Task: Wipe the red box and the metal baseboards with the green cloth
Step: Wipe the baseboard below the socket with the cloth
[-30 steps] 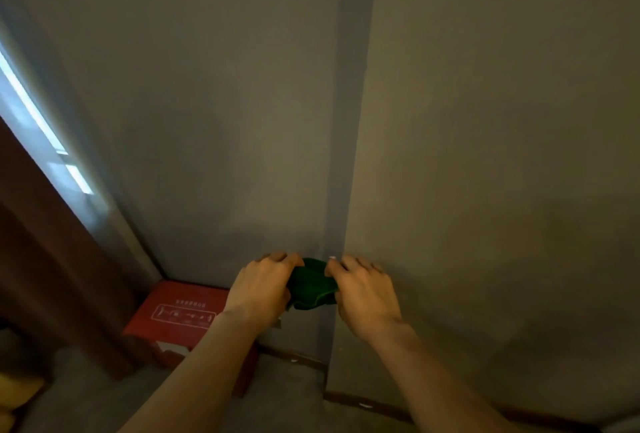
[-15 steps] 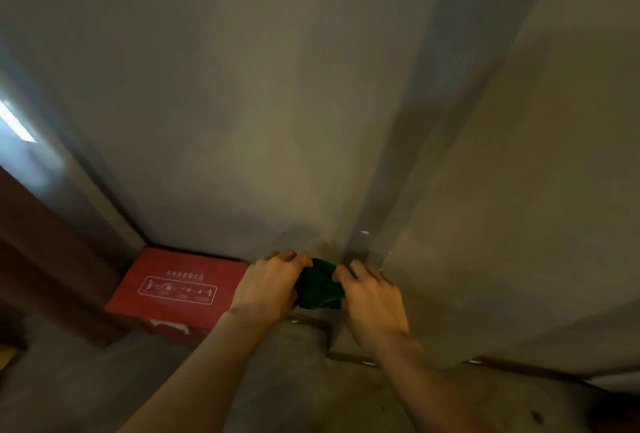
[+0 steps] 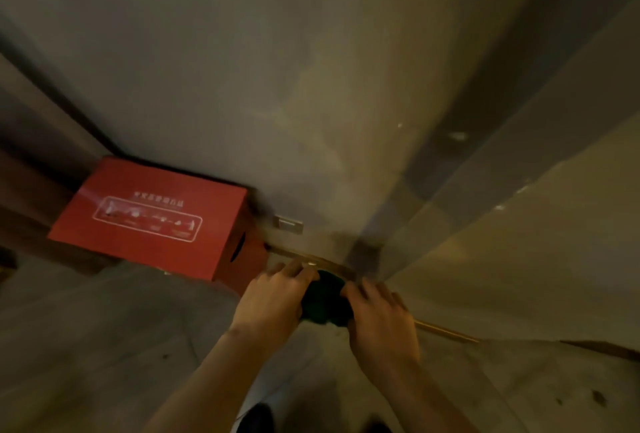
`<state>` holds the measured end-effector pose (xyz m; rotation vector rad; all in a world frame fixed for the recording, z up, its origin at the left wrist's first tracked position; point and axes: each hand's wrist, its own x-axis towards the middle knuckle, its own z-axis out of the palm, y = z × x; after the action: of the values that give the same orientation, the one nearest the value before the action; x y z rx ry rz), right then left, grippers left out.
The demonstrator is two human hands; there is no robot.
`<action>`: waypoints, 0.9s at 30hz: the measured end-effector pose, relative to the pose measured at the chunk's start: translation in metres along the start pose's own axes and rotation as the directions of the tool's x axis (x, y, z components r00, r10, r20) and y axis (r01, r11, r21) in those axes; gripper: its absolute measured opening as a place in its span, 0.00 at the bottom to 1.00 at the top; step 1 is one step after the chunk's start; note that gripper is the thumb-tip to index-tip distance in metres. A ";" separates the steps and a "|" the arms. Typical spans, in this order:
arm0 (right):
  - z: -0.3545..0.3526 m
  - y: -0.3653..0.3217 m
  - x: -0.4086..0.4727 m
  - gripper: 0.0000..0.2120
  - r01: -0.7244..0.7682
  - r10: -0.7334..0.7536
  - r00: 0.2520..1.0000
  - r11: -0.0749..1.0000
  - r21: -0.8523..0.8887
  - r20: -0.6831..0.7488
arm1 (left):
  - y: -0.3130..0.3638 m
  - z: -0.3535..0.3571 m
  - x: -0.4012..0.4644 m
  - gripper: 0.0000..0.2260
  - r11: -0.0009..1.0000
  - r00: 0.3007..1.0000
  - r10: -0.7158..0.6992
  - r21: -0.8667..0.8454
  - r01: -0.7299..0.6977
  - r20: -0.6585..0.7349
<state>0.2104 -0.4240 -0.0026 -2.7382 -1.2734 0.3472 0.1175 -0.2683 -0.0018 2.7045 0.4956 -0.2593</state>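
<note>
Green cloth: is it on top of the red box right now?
No, the green cloth is bunched between the left hand and right hand near the floor, beside the red box.

The red box (image 3: pixel 149 218) carries white print on its top face: a short line of characters above a rounded frame holding a row of small pictograms. All of it is too blurred to read.

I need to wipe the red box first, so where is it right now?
In the head view the red box sits on the floor at lower left against the wall, just left of the left hand and the green cloth.
</note>
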 end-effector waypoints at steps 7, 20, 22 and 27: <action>0.153 0.033 0.036 0.19 -0.010 0.009 1.000 1.000 0.015 0.020 | -0.051 0.150 0.046 0.22 1.000 1.000 -0.013 -0.008 0.013 0.024; 0.409 0.071 0.098 0.18 -0.030 0.036 0.998 0.990 0.139 -0.041 | -0.155 0.362 0.126 0.21 0.999 0.999 0.033 0.025 -0.032 -0.025; 0.436 0.075 0.110 0.18 -0.046 0.050 0.998 0.990 0.136 -0.031 | -0.167 0.384 0.139 0.21 0.998 0.999 0.038 0.042 -0.036 -0.035; 0.485 0.083 0.141 0.20 -0.049 0.062 0.993 0.991 0.128 -0.104 | -0.197 0.427 0.169 0.21 0.999 0.996 0.040 0.038 -0.036 -0.085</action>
<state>0.2395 -0.3712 -0.5106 -2.6517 -1.1115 0.2698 0.1527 -0.2151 -0.4972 2.7663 0.4674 -0.1443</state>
